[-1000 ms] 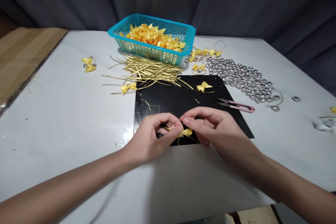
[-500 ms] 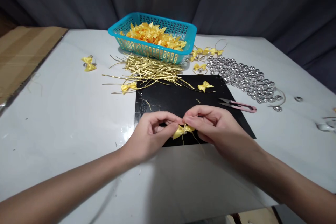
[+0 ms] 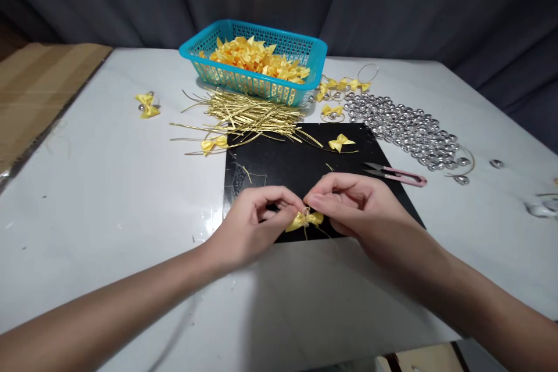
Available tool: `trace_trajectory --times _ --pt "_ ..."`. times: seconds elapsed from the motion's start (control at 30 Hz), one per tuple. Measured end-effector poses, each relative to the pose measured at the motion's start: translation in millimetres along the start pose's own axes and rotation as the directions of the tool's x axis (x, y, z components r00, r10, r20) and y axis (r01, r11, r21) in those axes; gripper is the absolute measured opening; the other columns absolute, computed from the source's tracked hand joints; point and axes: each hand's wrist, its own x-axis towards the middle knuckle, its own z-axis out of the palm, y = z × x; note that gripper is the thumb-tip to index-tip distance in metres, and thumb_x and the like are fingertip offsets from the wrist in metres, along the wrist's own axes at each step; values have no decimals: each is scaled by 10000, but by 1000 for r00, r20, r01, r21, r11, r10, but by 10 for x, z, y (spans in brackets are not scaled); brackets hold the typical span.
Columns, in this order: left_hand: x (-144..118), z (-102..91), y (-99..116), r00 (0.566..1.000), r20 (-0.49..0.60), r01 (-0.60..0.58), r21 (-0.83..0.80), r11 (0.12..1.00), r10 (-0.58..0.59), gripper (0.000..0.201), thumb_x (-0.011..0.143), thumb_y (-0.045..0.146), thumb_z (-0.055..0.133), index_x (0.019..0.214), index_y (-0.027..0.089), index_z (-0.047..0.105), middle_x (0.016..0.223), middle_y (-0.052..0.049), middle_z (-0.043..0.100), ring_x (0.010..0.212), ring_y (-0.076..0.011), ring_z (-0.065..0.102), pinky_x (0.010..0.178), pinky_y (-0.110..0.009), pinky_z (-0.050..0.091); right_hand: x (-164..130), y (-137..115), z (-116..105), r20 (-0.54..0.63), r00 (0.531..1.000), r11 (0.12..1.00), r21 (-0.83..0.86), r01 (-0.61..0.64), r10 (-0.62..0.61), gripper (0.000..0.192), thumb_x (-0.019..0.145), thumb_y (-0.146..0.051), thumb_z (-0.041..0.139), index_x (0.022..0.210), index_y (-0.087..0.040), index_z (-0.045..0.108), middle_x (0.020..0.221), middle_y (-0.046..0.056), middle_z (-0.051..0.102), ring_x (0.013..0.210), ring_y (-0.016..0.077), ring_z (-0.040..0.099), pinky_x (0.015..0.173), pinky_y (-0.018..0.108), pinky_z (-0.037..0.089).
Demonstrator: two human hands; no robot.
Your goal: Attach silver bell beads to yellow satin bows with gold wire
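Both hands meet over the near edge of a black mat [image 3: 283, 165]. Between their fingertips is a small yellow ribbon bow [image 3: 304, 220] with a thin gold wire tie around its middle, the wire ends hanging down. My left hand [image 3: 253, 224] pinches the bow's middle from the left. My right hand [image 3: 353, 206] pinches it from the right. Another yellow bow [image 3: 340, 142] lies on the mat's far side.
A teal basket [image 3: 257, 84] of yellow ribbon pieces stands at the back, with a heap of gold wire ties [image 3: 246, 116] before it. Silver beads [image 3: 405, 131] and pink snips [image 3: 399, 174] lie to the right. Loose bows [image 3: 147, 106] lie left. Cardboard [image 3: 35, 93] borders the table's left.
The bow has turned out from under my fingers and now shows fully between the two hands, with the wire wrapped at its centre. Both hands stayed in place.
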Motion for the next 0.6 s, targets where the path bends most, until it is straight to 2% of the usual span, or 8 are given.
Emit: trace_trajectory --times 0.17,0.33,0.47,0.6 --pt "15 5 -24 998 -46 -50 -55 997 48 71 812 207 554 841 166 604 671 37 525 623 -84 436 564 -205 333 -30 -22 16 9 1000 998 -63 9 -9 233 723 -344 702 653 -154 588 495 -65 340 458 38 251 448 211 189" --pt "28 -2 2 999 -15 -49 -39 998 49 123 819 213 554 778 138 643 672 24 542 630 -77 443 565 -197 331 19 36 20 -70 995 986 -157 54 -65 272 704 -397 696 639 -153 595 554 -21 434 516 60 323 468 219 199" --pt "29 5 18 999 -50 5 -55 998 -8 119 791 223 590 789 127 660 630 32 521 576 -68 407 504 -193 296 53 83 8 -91 993 988 -143 60 -73 323 656 -462 720 633 -159 609 540 -18 434 515 63 327 465 218 212" --pt "40 2 8 998 -56 -2 -87 996 -3 112 761 229 637 787 124 668 621 33 533 563 -63 411 480 -180 296 56 96 18 -90 994 994 -94 54 -62 325 628 -466 746 638 -167 619 555 -15 470 506 59 344 455 214 246"
